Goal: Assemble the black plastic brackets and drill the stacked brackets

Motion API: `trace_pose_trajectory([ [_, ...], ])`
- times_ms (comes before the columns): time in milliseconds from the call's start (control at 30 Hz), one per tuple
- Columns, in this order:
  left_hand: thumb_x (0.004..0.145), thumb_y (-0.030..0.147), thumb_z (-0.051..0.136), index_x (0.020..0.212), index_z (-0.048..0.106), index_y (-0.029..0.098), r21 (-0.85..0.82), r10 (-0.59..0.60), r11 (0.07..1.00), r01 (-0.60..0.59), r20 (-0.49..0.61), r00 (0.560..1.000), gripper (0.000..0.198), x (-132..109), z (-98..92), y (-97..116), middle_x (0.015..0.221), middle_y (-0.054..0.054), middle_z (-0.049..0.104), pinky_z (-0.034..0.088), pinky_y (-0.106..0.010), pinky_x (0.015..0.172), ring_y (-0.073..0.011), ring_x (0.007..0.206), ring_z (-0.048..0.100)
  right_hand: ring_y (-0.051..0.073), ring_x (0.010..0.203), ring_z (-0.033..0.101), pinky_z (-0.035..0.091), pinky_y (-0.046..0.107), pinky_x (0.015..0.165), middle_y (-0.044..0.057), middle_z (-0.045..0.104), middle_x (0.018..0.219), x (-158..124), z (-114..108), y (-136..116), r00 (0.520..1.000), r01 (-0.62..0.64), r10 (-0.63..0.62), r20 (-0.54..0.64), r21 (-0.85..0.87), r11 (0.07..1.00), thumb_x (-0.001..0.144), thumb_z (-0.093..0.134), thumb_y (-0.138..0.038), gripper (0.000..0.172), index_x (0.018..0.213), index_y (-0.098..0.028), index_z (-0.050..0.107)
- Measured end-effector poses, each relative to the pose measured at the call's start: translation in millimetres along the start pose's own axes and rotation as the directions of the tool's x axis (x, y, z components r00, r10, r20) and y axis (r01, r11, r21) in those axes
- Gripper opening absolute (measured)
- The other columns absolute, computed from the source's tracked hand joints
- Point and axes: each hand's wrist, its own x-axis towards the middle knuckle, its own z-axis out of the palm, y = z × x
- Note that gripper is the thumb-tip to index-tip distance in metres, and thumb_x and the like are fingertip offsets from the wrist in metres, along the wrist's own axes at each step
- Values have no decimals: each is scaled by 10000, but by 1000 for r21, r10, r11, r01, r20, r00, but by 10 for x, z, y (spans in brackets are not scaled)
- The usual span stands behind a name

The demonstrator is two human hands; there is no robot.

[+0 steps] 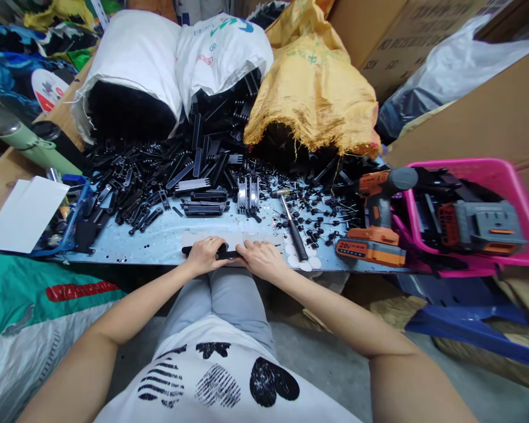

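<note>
At the table's front edge, my left hand [206,255] is closed round a long black plastic part [227,255]. My right hand [261,258] pinches the same part at its right end. Most of the part is hidden by my fingers, so its exact kind does not show. Under and behind my hands lies a pale flat board [235,237]. To the right rests a small hammer [292,226] with a black grip. Beyond my hands are stacked black plastic parts [205,208] and an upright pair of grey-black pieces [248,194].
A cordless drill [374,217] stands on the right beside a pink basket [471,167] holding another power tool. White sacks [136,53] and a yellow sack [317,88] spill black parts at the back. A blue tray [77,220] and green bottle [37,147] are left.
</note>
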Motion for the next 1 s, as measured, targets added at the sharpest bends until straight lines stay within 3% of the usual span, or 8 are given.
trace_pose_trajectory([
  [200,770,617,565,1152,519,175,-19,48,999,-45,170,984,586,211,-21,112,1063,-109,610,441,-352,853,-258,1019,566,202,805,585,337,269,643,94,625,886,-26,238,221,998,55,-53,-16,97,994,941,390,-494,390,984,-168,599],
  [367,918,218,392,1240,481,169,17,152,987,-157,170,974,338,1231,215,437,1207,-118,555,376,-395,946,-246,1134,483,231,1004,530,379,323,824,107,610,1086,-269,388,565,977,-59,99,-187,209,976,930,438,-461,380,1128,-172,586],
  [500,862,47,373,1123,556,106,37,152,986,-164,220,964,323,1983,568,680,1088,-163,586,427,-378,860,-257,1056,518,233,995,537,400,327,852,110,629,1045,-472,420,1056,843,-395,473,-255,303,867,953,375,-338,327,1090,-148,604],
  [600,853,36,402,988,603,83,-7,199,979,-203,223,954,246,2182,732,828,1039,-174,602,437,-363,856,-252,1029,536,246,1000,540,407,338,860,127,627,1046,-411,461,1442,737,-551,633,-236,332,766,928,392,-288,308,1090,-136,606],
  [700,851,36,410,963,609,84,-47,226,974,-221,204,952,233,2103,678,871,977,-153,621,448,-338,842,-229,949,576,245,1011,541,407,336,867,139,622,1060,-182,528,1689,725,-591,666,-177,338,733,899,429,-263,312,1129,-128,591],
  [833,825,34,425,1120,567,119,-121,148,982,-142,41,988,339,1567,236,573,1035,-107,625,455,-303,854,-191,936,591,249,969,561,427,333,805,137,621,1064,46,569,1804,722,-641,688,-69,308,703,845,469,-209,292,1091,-150,616],
  [900,795,83,503,1044,614,153,-312,-28,950,-21,-152,988,281,1129,-32,294,981,-62,653,473,-282,813,-163,843,605,249,926,572,436,339,785,130,620,1038,46,548,1802,711,-645,697,-87,315,697,800,508,-196,292,1063,-153,627],
  [1000,796,217,578,1020,640,174,-504,-344,848,166,-284,895,237,439,-260,-102,913,-37,670,483,-271,763,-145,776,607,218,844,578,456,342,781,107,608,973,-22,457,1680,697,-538,673,-246,442,718,756,523,-170,293,1024,-156,638],
])
